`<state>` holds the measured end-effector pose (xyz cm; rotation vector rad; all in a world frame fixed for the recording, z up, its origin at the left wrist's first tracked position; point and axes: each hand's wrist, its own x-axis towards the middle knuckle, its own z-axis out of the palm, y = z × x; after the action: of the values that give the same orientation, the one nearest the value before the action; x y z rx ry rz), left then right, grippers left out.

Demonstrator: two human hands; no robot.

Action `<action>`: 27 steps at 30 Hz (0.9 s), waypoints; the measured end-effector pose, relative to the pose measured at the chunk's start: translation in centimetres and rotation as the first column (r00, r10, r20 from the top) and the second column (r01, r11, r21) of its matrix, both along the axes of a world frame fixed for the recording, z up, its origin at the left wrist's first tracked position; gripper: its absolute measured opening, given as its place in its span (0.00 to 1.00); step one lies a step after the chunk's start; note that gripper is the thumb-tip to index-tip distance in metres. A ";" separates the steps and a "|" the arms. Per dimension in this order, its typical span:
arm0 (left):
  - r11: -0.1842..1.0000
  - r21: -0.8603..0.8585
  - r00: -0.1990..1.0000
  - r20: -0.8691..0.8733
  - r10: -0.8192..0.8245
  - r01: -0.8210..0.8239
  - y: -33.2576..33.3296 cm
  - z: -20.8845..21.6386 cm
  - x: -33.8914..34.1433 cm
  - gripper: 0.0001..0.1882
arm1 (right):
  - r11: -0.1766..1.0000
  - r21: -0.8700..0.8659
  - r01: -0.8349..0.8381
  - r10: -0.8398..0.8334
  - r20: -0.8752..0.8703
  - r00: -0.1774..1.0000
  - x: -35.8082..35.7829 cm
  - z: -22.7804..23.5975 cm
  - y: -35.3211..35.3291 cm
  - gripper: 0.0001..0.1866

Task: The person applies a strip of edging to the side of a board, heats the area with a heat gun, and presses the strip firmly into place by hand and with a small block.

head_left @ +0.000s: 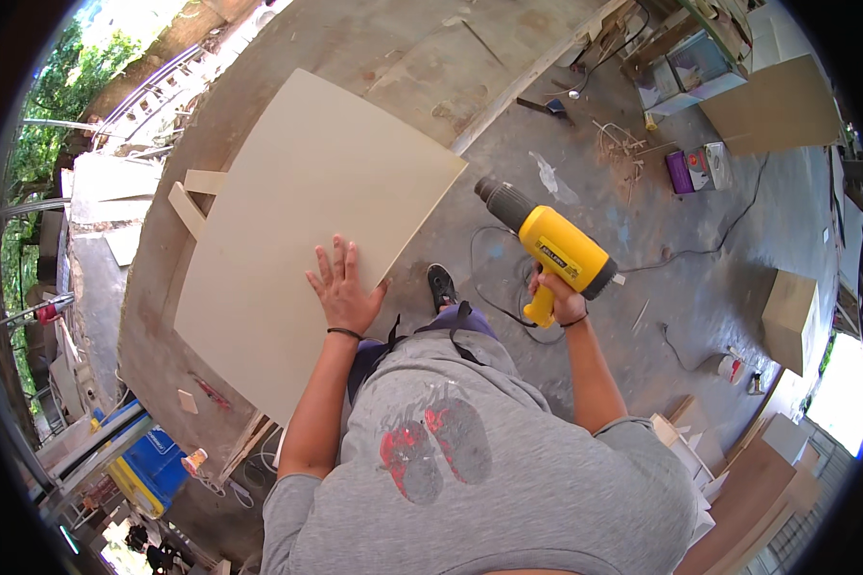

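My left hand (347, 292) lies flat with its fingers spread on a large cream-coloured board (307, 192), near the board's right edge. In my right hand (558, 295) is a yellow and black heat gun (561, 247), gripped by its handle. Its dark nozzle points up and left, toward the board's right corner but apart from it. From the gun a black cord (508, 311) runs down and loops on the floor. The board rests on a wooden worktable (374, 48), with its right edge overhanging.
Wood strips (194, 201) stick out beyond the board's left edge. Across the grey floor (633, 335) lie cords, scraps and a purple box (679, 172). A cardboard-coloured box (791, 316) stands at right, and a blue and yellow case (151, 468) at lower left.
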<state>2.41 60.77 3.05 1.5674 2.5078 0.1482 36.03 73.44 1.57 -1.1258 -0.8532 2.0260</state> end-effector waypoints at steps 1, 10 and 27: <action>1.000 0.005 1.000 0.000 -0.002 0.002 -0.1 -0.1 0.0 0.45 | 0.999 -0.029 0.017 -0.017 -0.001 1.000 -0.2 -0.2 0.0 0.12; 0.999 0.015 0.999 -0.011 -0.035 0.035 -0.9 -0.4 -0.2 0.42 | 0.996 -0.068 0.052 -0.052 0.001 0.999 -2.1 -0.3 2.0 0.13; 0.986 0.109 0.991 0.012 -0.130 0.128 -6.8 -0.3 -1.9 0.35 | 0.996 -0.080 0.027 -0.029 -0.022 0.999 -3.5 -0.5 -1.6 0.13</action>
<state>0.46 54.01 2.74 1.7559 2.4113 0.2842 32.51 71.86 1.05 -1.1488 -0.7467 2.0617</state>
